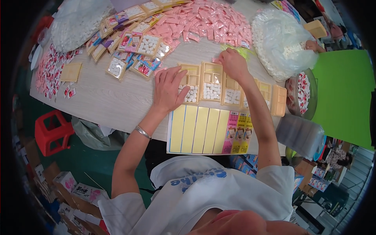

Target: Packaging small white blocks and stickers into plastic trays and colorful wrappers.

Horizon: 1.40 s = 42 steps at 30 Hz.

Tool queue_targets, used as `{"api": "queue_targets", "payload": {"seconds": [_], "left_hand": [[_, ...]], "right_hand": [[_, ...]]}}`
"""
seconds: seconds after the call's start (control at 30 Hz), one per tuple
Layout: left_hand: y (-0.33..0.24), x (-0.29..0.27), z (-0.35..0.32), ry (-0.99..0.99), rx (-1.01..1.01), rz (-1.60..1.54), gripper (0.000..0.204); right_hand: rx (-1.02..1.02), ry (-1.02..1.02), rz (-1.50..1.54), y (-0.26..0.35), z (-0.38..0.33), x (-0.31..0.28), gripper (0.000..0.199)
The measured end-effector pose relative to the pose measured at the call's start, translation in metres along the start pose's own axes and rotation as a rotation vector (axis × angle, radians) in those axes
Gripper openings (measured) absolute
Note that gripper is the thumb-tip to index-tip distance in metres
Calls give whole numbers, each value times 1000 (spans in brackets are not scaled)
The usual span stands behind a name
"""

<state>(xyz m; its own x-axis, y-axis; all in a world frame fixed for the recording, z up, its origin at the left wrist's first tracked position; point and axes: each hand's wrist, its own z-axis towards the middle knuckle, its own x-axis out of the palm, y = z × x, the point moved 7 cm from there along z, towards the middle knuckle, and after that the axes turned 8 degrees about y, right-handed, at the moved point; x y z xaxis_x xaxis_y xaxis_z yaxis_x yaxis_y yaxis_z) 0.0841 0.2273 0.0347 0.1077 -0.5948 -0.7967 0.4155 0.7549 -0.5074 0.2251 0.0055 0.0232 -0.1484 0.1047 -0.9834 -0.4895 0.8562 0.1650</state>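
A row of cream plastic trays (212, 72) with compartments stands in front of me, with white square pieces (212, 91) in the near compartments. My left hand (169, 87) lies over the left edge of the leftmost tray, thumb and fingers apart. At the far edge of the row, my right hand (234, 64) has its fingers bent together; whatever is between them is too small to make out. A bit of pink shows beside its fingertips. My right forearm hides part of the trays on the right. A sheet of yellow and printed strips (199, 129) lies nearer me.
Pink packets (203, 21) are heaped at the back. Filled trays (148, 45) are stacked at the left, near small red-and-white packets (51, 78). A clear bag of white pieces (280, 43) and a bowl (311, 94) stand at the right. A red stool (53, 131) is on the floor.
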Motion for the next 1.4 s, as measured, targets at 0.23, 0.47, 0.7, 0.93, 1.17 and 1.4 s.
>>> {"api": "queue_targets", "payload": {"seconds": [0.23, 0.47, 0.7, 0.93, 1.17, 1.4], "left_hand": [[2, -10, -5, -101, 8, -53, 50], [-6, -8, -4, -86, 40, 28, 56], [-1, 10, -2, 111, 3, 96, 68], [-28, 6, 13, 101, 56, 165, 73], [-29, 27, 17, 116, -68, 104, 74], [-38, 17, 16, 74, -66, 144, 66]], "right_hand": [[63, -124, 308, 29, -6, -37, 15], [-114, -69, 293, 107, 1, -10, 8], [-82, -474, 77, 72, 62, -27, 12], [-56, -381, -194, 58, 77, -2, 13], [-205, -290, 79, 53, -26, -52, 4], [-109, -233, 96, 55, -53, -31, 12]]}}
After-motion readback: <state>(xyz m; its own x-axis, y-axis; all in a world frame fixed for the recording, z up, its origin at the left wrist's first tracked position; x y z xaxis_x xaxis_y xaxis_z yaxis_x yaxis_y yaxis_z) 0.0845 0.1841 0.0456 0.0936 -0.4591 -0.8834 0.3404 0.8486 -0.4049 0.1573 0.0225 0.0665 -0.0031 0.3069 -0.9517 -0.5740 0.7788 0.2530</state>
